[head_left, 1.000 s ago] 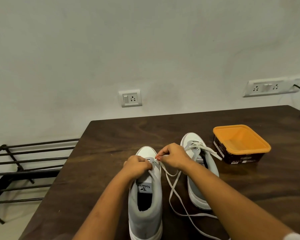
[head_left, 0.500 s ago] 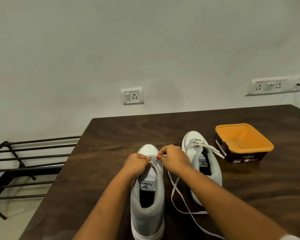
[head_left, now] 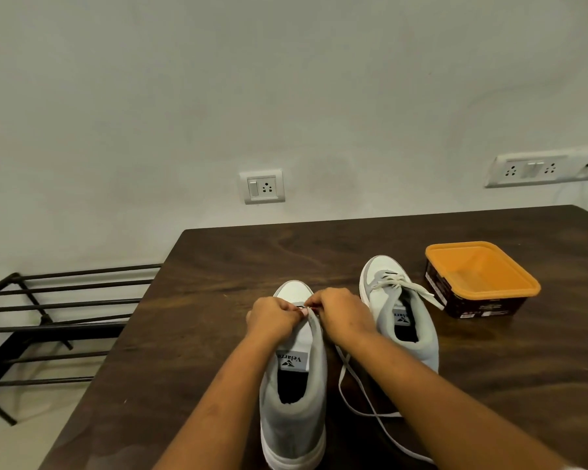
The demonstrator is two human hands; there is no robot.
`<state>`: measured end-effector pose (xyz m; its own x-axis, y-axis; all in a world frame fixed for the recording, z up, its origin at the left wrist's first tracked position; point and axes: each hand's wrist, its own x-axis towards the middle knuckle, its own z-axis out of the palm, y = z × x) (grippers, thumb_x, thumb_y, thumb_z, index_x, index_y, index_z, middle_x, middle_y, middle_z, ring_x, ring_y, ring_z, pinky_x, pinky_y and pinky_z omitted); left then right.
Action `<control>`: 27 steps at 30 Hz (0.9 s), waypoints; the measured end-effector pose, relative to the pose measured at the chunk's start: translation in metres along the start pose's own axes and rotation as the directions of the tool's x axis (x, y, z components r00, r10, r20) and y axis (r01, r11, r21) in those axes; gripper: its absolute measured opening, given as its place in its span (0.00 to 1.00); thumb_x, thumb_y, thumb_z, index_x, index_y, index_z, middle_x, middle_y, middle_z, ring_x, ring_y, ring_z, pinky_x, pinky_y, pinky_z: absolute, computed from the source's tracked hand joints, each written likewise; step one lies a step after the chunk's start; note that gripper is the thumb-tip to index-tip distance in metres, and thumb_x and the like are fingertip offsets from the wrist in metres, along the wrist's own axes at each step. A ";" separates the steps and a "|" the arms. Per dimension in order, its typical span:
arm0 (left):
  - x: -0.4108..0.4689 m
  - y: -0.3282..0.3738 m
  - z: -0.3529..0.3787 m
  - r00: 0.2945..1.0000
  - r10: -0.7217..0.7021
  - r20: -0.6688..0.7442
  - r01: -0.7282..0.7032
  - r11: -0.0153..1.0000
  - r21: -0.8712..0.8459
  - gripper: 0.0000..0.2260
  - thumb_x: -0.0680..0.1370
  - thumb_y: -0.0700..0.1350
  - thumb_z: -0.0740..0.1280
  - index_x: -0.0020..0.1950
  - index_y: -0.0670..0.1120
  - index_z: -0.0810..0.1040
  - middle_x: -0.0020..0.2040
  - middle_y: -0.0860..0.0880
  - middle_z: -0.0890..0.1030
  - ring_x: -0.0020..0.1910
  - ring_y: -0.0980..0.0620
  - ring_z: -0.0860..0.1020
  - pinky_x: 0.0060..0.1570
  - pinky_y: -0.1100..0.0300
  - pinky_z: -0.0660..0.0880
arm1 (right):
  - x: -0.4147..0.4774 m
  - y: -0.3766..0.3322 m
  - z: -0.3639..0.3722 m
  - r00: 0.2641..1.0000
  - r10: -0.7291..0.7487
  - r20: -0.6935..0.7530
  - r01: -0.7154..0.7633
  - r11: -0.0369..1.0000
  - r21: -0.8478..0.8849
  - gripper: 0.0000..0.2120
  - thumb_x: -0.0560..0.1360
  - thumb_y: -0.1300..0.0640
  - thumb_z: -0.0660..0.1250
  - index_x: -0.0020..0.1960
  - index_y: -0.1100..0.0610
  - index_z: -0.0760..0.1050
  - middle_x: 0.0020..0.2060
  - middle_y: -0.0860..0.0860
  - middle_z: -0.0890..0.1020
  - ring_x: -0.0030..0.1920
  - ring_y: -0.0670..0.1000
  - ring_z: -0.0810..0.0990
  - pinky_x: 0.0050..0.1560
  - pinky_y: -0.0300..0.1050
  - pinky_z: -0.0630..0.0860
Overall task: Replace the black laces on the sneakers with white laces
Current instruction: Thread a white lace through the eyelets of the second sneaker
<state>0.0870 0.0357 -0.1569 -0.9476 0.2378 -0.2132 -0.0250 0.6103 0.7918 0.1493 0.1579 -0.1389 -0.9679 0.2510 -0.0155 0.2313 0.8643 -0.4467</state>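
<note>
Two grey and white sneakers stand on a dark wooden table, toes pointing away from me. Both my hands work at the front eyelets of the left sneaker. My left hand is curled at the left eyelet, and what its fingers hold is hidden. My right hand pinches the end of a white lace, whose loose length trails over the table between the shoes. The right sneaker carries a white lace threaded across its front eyelets, ends lying loose.
An orange-rimmed square plastic tub sits to the right of the shoes. A black metal rack stands on the floor off the table's left edge. Wall sockets are mounted behind the table.
Both hands have drawn closer together over the left sneaker's toe end. The loose lace on the table has shifted slightly.
</note>
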 end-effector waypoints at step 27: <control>-0.008 0.023 -0.010 0.998 0.022 -0.051 -0.013 0.985 0.170 0.08 0.75 0.38 0.63 0.40 0.47 0.79 0.49 0.44 0.81 0.49 0.45 0.78 0.48 0.56 0.75 | 0.004 0.007 -0.014 0.980 -0.189 0.062 0.194 0.977 -0.090 0.10 0.77 0.55 0.65 0.55 0.42 0.76 0.51 0.48 0.83 0.50 0.53 0.81 0.50 0.48 0.78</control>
<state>0.0908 0.0405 -0.1316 -0.9630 0.2123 -0.1659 0.0420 0.7266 0.6858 0.1485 0.1709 -0.1298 -0.9983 0.0557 0.0142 0.0469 0.9323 -0.3586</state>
